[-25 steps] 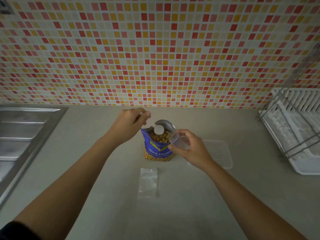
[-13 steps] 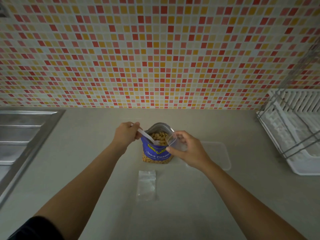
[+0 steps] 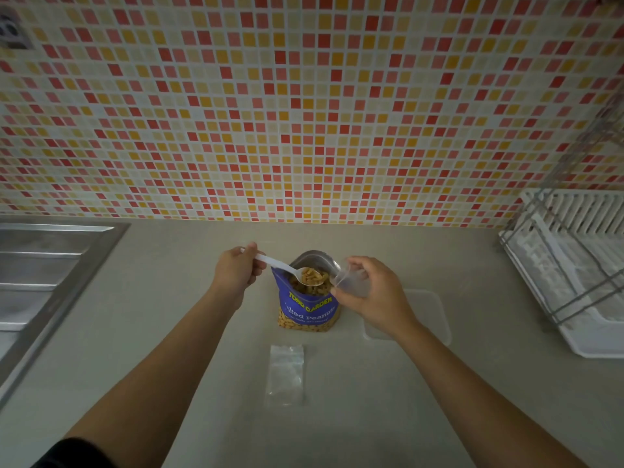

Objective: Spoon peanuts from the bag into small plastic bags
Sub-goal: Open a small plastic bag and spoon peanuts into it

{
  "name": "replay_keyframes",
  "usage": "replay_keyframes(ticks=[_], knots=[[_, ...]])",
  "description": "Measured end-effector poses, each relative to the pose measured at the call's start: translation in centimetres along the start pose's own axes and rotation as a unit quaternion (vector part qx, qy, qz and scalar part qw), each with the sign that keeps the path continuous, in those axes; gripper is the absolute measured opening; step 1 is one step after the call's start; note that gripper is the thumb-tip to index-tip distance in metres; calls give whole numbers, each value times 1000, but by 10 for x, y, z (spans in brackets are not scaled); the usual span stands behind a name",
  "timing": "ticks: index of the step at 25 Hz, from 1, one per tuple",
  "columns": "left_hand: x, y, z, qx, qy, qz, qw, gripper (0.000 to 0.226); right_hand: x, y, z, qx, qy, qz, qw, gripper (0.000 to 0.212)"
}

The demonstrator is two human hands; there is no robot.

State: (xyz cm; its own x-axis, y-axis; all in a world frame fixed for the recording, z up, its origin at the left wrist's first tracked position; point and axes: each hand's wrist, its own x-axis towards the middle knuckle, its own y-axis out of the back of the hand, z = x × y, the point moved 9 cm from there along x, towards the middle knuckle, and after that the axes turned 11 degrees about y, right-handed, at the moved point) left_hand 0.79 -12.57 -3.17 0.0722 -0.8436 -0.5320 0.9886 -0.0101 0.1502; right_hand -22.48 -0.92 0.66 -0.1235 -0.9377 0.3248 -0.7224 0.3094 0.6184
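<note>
- Two hands met over the counter (image 3: 162, 332). At the far left lay the steel sink (image 3: 50, 265), well apart from the work.
- Our left hand (image 3: 234, 271) gripped the handle end of a white plastic spoon (image 3: 275, 263), fingers curled round it.
- The spoon's long axis ran from that hand rightward and slightly down. Its bowl, heaped with peanuts (image 3: 311, 276), hung over the open mouth of the blue peanut bag (image 3: 309, 309), which stood upright between the two hands.
- Nearer to us, in front of the peanut bag, a spare small bag (image 3: 286, 373) lay flat on the counter, untouched.
- Just right of the spoon's bowl we held the small plastic bag (image 3: 353, 283), its mouth turned left toward the spoon. Bowl and mouth looked all but touching, though we could not tell whether they met.
- Our right hand (image 3: 380, 297) held that small plastic bag, fingers and thumb curled round it.
- We judged that the coming move turned on this one gap. The load lay just left of the mouth, in line with the handle, so a short push rightward and a tilt should empty it. The left hand had the travelling to do, and the right needed only to keep the mouth open.
- Further right a clear plastic tray (image 3: 435, 312) lay on the counter beside our right wrist, and a white dish rack (image 3: 574, 265) stood at the far right.
</note>
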Motion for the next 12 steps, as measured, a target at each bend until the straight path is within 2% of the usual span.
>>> replay_keyframes(ticks=[4, 8, 10, 12], knots=[[-2, 8, 25, -30, -21, -4, 999, 30, 8, -11, -7, -66, 20, -23, 997, 54], [-11, 6, 57, -1, -60, -14, 998, 33, 14, -17, -16, -46, 11, -1, 999, 53], [-30, 1, 76, 55, -115, -2, 992, 32, 15, -19, -20, 5, 5, 22, 1000, 52], [-66, -12, 101, 136, -240, -7, 961, 32, 15, -18, -23, 65, -8, 53, 996, 50]])
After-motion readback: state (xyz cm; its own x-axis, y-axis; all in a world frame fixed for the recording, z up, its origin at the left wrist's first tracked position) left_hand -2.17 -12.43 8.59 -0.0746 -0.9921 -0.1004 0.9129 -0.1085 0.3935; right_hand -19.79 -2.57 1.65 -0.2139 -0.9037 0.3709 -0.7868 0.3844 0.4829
